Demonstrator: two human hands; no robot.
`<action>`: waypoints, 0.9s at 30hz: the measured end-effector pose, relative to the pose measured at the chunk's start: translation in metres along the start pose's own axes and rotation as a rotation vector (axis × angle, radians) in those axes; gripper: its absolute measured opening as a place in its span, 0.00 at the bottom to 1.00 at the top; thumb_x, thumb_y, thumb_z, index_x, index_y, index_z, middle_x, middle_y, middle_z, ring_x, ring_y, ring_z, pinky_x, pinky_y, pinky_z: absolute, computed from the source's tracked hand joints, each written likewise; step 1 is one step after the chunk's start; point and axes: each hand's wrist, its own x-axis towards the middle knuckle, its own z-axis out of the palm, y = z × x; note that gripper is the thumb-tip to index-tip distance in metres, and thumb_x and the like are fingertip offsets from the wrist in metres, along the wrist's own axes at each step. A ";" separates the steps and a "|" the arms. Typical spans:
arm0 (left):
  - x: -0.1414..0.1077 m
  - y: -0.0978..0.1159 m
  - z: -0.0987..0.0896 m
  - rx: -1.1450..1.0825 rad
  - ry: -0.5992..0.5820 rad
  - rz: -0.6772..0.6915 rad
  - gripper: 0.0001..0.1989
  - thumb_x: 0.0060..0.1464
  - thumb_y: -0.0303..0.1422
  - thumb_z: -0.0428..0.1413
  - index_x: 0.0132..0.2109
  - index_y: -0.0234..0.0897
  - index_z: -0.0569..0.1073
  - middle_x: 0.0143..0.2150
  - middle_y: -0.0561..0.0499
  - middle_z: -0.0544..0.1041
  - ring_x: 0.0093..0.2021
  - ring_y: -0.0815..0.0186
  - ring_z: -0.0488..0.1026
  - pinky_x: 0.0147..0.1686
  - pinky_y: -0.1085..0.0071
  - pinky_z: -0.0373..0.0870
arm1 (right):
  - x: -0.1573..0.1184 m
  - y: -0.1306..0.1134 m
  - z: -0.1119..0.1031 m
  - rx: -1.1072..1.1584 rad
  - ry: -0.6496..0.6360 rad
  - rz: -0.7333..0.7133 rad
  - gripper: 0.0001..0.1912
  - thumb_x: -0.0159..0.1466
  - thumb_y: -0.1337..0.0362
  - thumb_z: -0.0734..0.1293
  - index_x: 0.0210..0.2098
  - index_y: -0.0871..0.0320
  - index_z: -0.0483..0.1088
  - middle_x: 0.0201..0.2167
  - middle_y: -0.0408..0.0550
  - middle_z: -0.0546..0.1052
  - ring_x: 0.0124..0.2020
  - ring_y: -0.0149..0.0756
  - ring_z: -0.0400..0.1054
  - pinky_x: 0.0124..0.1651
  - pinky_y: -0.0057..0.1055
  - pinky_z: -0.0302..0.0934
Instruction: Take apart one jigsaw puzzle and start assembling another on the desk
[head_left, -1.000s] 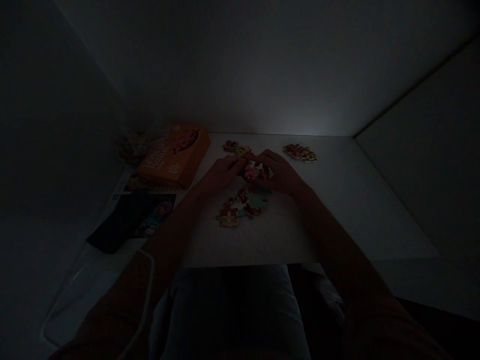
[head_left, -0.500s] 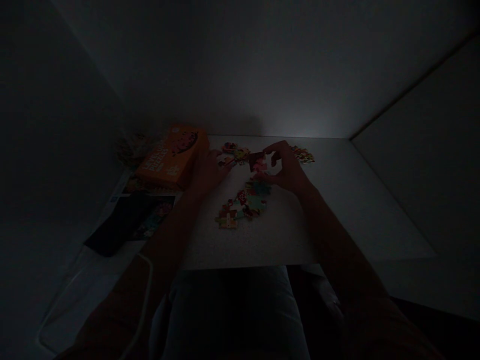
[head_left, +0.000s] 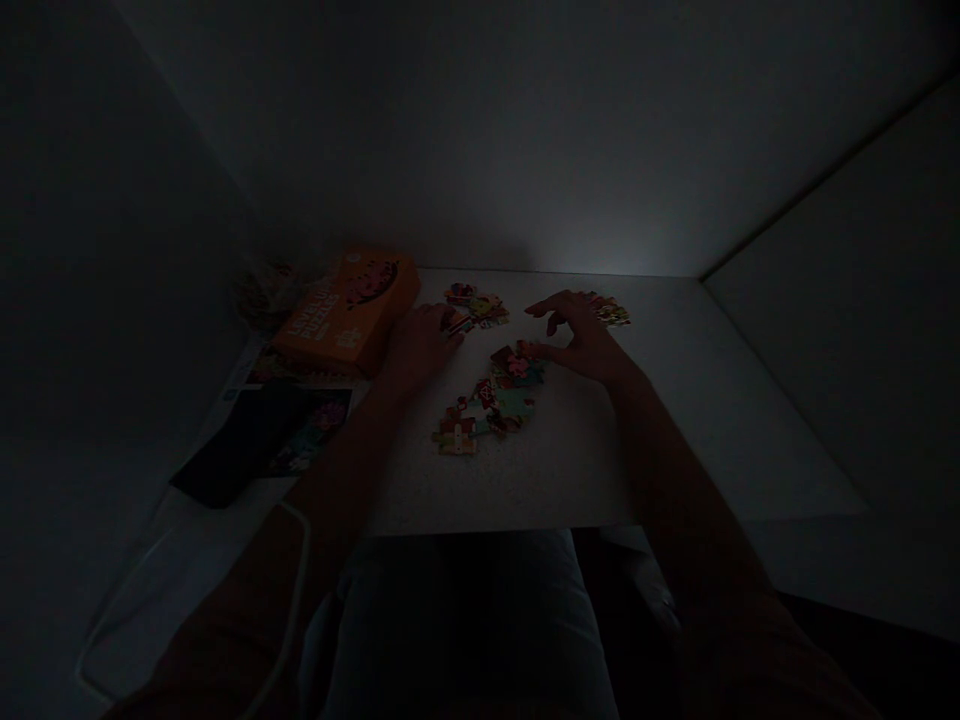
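Pink puzzle piece (head_left: 517, 367) now down, mid-frame, atop your puzzle strip (head_left: 514, 403) — released, seating unclear. Your right hand (head_left: 585, 345): thumb and finger apart. Left hand (head_left: 418, 345) at upper-centre pieces (head_left: 459, 323) — can't tell finger grip.

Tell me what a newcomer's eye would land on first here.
Probably the bright orange puzzle box, lying on the left of the white table by the wall. Next come the colorful puzzle pieces in the middle, between the left hand and the right hand.
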 end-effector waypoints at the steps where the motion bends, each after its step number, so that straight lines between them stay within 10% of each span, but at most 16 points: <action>1: -0.001 0.001 -0.001 -0.011 0.000 -0.008 0.11 0.62 0.36 0.69 0.50 0.41 0.82 0.51 0.40 0.85 0.52 0.46 0.81 0.59 0.48 0.78 | 0.000 0.000 0.002 -0.007 -0.008 -0.004 0.28 0.68 0.42 0.79 0.61 0.47 0.79 0.57 0.54 0.79 0.44 0.48 0.75 0.51 0.51 0.77; 13: -0.001 0.003 0.002 -0.167 0.074 -0.022 0.25 0.57 0.28 0.74 0.59 0.40 0.80 0.63 0.40 0.80 0.50 0.54 0.82 0.60 0.50 0.80 | -0.003 -0.002 0.016 -0.083 -0.161 -0.011 0.27 0.70 0.40 0.78 0.64 0.40 0.82 0.60 0.54 0.77 0.56 0.56 0.77 0.66 0.65 0.69; 20: -0.003 0.014 -0.002 -0.306 0.140 0.068 0.20 0.59 0.29 0.73 0.56 0.45 0.79 0.62 0.42 0.78 0.53 0.55 0.82 0.55 0.51 0.83 | -0.002 -0.003 0.020 -0.060 -0.177 -0.025 0.19 0.72 0.39 0.77 0.48 0.45 0.86 0.57 0.53 0.78 0.60 0.57 0.75 0.70 0.66 0.63; 27: -0.009 0.031 -0.004 -0.283 0.061 0.315 0.24 0.59 0.31 0.71 0.61 0.44 0.79 0.67 0.40 0.76 0.63 0.53 0.77 0.55 0.59 0.82 | 0.004 -0.004 0.027 -0.106 -0.023 0.005 0.35 0.70 0.36 0.76 0.70 0.45 0.76 0.58 0.56 0.78 0.47 0.51 0.75 0.61 0.57 0.70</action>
